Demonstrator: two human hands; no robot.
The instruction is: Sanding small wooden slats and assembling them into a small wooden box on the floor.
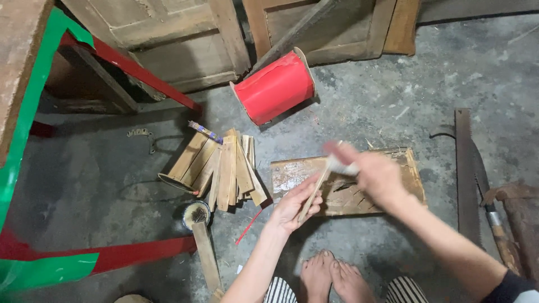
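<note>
Hands on a thin bamboo strip (315,189), over a worn wooden board (412,174).

We see the left hand (293,209) with fingers curled shut around the strip's lower end, and the right hand (373,175) pinched closed on a small white object (341,166) (blurred; we cannot tell what it is) pressed to the strip's upper end. The strip lies on a slant, its long axis running from about seven o'clock up to one o'clock, the top pointing away from us. At nine o'clock from the hands lies a pile of split bamboo pieces (227,168), a red roll (275,87) at eleven, a saw (466,168) at three. We judge the work only partly through: one strip in hand, many pieces waiting.
</note>
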